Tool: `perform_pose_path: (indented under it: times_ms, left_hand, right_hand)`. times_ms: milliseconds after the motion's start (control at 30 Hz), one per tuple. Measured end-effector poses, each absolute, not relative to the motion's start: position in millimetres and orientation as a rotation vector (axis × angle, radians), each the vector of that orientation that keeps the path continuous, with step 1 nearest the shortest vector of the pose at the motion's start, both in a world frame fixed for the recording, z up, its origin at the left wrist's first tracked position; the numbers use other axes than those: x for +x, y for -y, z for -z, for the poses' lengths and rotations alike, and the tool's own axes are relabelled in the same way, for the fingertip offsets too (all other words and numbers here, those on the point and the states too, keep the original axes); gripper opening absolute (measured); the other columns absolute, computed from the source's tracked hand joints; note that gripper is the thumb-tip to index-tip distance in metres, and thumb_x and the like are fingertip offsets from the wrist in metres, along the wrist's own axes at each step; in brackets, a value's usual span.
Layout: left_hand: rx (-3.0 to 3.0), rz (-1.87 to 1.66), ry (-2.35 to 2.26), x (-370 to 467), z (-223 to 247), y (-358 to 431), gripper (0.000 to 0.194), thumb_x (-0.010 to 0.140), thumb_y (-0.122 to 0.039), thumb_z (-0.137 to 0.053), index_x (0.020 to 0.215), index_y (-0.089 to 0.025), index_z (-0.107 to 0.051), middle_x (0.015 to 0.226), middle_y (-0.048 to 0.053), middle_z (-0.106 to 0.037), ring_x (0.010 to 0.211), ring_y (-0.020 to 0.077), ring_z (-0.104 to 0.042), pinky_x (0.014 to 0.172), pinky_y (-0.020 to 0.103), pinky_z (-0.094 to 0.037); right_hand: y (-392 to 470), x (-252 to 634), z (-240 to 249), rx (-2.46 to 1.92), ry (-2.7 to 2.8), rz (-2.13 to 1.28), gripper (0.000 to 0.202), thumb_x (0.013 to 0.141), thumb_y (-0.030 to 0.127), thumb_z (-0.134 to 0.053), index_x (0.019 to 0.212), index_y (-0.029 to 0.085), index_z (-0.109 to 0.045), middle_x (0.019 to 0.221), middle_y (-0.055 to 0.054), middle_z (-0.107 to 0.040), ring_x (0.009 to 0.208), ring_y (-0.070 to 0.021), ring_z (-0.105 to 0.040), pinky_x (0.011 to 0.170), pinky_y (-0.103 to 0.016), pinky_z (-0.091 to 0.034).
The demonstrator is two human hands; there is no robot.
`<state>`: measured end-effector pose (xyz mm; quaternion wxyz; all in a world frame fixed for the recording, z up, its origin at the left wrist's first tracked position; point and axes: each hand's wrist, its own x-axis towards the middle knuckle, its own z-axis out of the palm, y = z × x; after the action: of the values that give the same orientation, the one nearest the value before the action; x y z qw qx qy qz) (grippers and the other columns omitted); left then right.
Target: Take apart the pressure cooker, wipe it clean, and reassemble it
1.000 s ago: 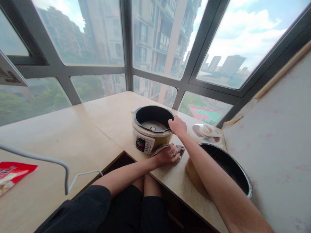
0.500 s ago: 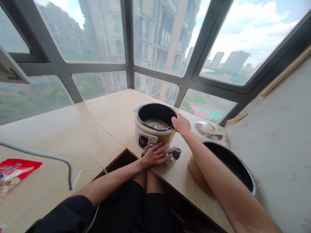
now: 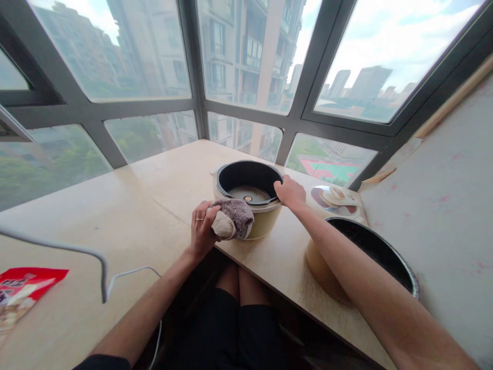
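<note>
A lidless electric cooker [image 3: 265, 224] with a cream body and black interior stands near the table's front edge; a round plate with a small central sensor shows at its bottom. My left hand [image 3: 203, 226] is closed round a bunched brown-and-beige cloth [image 3: 235, 216], held at the cooker's front rim and covering the control panel. My right hand [image 3: 290, 192] grips the cooker's right rim, thumb over the edge and fingers outside.
A removed inner pot [image 3: 327, 277] with a dark inside stands at right, partly behind my forearm. Behind it lies the cooker lid [image 3: 337, 200] by the wall. At left are a red food packet [image 3: 26, 293] and a white cable [image 3: 88, 251]. Windows [image 3: 242, 56] border the table [image 3: 154, 190].
My left hand has picked up the cloth from the tabletop and raised it left and up to the cooker's front. The right hand keeps its hold on the rim. The view has shifted slightly.
</note>
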<state>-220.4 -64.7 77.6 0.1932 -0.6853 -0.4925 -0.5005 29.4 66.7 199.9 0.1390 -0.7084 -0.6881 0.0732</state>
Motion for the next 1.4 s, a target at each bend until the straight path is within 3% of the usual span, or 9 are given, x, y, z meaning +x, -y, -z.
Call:
perform_pose_path:
  times_ms: [133,300,500,633,867,1100,1233,1400]
  left_hand:
    - [-1.9,1.625,1.579,-237,-93,46,0.051,0.081,-0.021,-0.064,0.132,-0.021,-0.055,0.131,0.013,-0.058,0.122,0.0289,-0.058,0.103,0.047,-0.05]
    - [-1.945,1.762,1.763,-237,-101,36,0.04,0.079,-0.011,-0.053,0.117,-0.018,-0.063,0.12,0.012,-0.066,0.117,0.0274,-0.062,0.103,0.047,-0.051]
    - [-1.959,1.443,1.802,-219,-108,61,0.066,0.079,-0.007,-0.055,0.143,-0.021,-0.05,0.139,0.015,-0.054,0.127,0.0306,-0.054,0.106,0.05,-0.048]
    - [-1.981,1.185,1.828,-198,-113,81,0.072,0.08,-0.006,-0.054,0.15,-0.021,-0.045,0.136,0.017,-0.053,0.119,0.032,-0.056,0.099,0.048,-0.052]
    - [-2.021,0.855,1.75,-163,-124,97,0.064,0.086,-0.009,-0.051,0.148,-0.023,-0.05,0.132,0.018,-0.056,0.106,0.0322,-0.058,0.085,0.045,-0.053]
    - [-2.148,0.615,1.711,-129,-132,108,0.059,0.09,-0.011,-0.049,0.146,-0.027,-0.052,0.139,0.018,-0.053,0.108,0.0323,-0.057,0.083,0.047,-0.051]
    - [-2.284,0.619,1.683,-108,-121,109,0.05,0.089,-0.012,-0.052,0.136,-0.027,-0.061,0.149,0.018,-0.045,0.107,0.0317,-0.057,0.082,0.049,-0.052]
    - [-2.319,0.849,1.484,-106,-97,102,0.051,0.09,-0.013,-0.051,0.138,-0.027,-0.06,0.15,0.02,-0.042,0.11,0.032,-0.058,0.084,0.048,-0.054]
  right_hand:
    - [-67,29,-199,-2.064,1.989,-0.2,0.043,0.094,0.034,-0.036,0.124,0.014,-0.06,0.12,-0.019,-0.069,0.111,-0.0369,-0.066,0.091,-0.046,-0.049]
    - [-68,29,-198,-2.074,1.981,-0.188,0.044,0.094,0.033,-0.036,0.124,0.014,-0.06,0.119,-0.02,-0.069,0.11,-0.0362,-0.066,0.091,-0.046,-0.049]
    - [-66,28,-199,-2.089,1.976,-0.198,0.045,0.094,0.035,-0.035,0.126,0.014,-0.059,0.121,-0.02,-0.069,0.112,-0.0375,-0.065,0.092,-0.048,-0.048]
    - [-66,28,-199,-2.091,1.981,-0.211,0.045,0.094,0.034,-0.035,0.127,0.014,-0.059,0.122,-0.02,-0.068,0.112,-0.0376,-0.065,0.091,-0.048,-0.048]
    - [-67,29,-199,-2.088,1.997,-0.223,0.047,0.094,0.034,-0.034,0.128,0.012,-0.058,0.122,-0.021,-0.068,0.113,-0.0382,-0.065,0.092,-0.048,-0.048]
    - [-68,30,-197,-2.071,2.011,-0.213,0.046,0.095,0.035,-0.034,0.127,0.012,-0.058,0.124,-0.022,-0.068,0.114,-0.037,-0.065,0.094,-0.048,-0.047]
    - [-68,31,-196,-2.069,2.01,-0.207,0.047,0.094,0.035,-0.034,0.127,0.011,-0.058,0.121,-0.022,-0.068,0.114,-0.0385,-0.065,0.093,-0.048,-0.047]
    - [-68,31,-196,-2.06,2.007,-0.203,0.047,0.094,0.034,-0.033,0.126,0.011,-0.059,0.122,-0.022,-0.069,0.114,-0.0389,-0.065,0.093,-0.048,-0.047]
